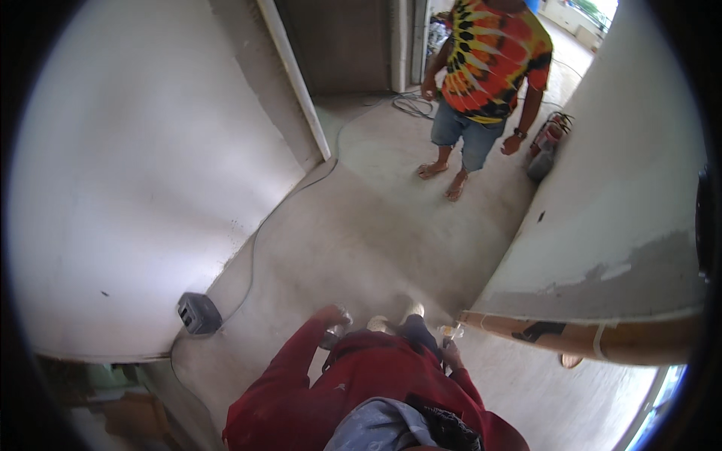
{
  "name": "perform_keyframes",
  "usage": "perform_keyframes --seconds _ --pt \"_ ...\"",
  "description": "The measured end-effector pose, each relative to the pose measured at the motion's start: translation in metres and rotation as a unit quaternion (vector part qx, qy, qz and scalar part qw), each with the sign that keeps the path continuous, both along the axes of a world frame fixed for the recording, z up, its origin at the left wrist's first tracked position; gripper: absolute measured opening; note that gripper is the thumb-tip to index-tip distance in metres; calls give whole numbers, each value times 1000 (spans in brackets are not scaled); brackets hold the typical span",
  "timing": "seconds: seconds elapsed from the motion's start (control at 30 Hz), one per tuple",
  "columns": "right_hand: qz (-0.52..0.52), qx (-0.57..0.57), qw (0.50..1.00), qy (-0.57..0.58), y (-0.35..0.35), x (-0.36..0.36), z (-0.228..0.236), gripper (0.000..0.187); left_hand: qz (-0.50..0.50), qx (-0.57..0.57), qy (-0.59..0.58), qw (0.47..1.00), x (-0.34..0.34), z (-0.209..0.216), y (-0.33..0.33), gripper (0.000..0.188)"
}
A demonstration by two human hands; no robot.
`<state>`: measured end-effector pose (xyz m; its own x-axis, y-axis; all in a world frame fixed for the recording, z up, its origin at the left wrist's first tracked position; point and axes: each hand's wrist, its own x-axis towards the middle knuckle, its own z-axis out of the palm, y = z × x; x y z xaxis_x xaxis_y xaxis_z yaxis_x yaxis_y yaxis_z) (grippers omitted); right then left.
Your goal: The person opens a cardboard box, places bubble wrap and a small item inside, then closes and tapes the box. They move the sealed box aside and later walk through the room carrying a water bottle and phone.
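My left hand [335,314] hangs low by my side, at the end of a red sleeve. It is small and blurred, and a greyish object [331,337] shows just below it; I cannot make out whether the fingers hold it. My right hand [452,355] is down at my other side, closed around something whose grip is hidden. A pale, partly yellowish object [450,331] sticks out just ahead of that hand, too small to name. My shoes [414,309] stand on the bare grey floor between the hands.
Ahead, a barefoot person in a tie-dye shirt [489,64] stands by a doorway. A fire extinguisher [551,134] leans near the right wall. A cable [256,244] runs along the left wall past a dark box-shaped device [199,313]. A brown board-like edge [549,331] juts in at right.
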<state>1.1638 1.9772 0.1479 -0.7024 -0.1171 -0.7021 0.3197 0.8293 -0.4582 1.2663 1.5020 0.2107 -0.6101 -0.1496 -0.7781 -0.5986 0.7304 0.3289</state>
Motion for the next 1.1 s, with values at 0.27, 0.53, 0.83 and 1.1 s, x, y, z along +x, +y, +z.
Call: perform_keyframes --seconds 0.27,0.53,0.83,1.1 --pt "182 20 982 -41 -28 -174 -19 53 287 32 -32 957 94 -28 38 66" --pt "407 49 909 -80 -156 -286 -14 70 468 7 73 881 127 -97 181 51" --pt "465 -3 885 -25 -345 -362 -9 69 672 -37 8 740 52 -62 152 73" --pt "614 -90 783 42 -448 -317 27 64 700 -72 34 710 8 33 -24 53"
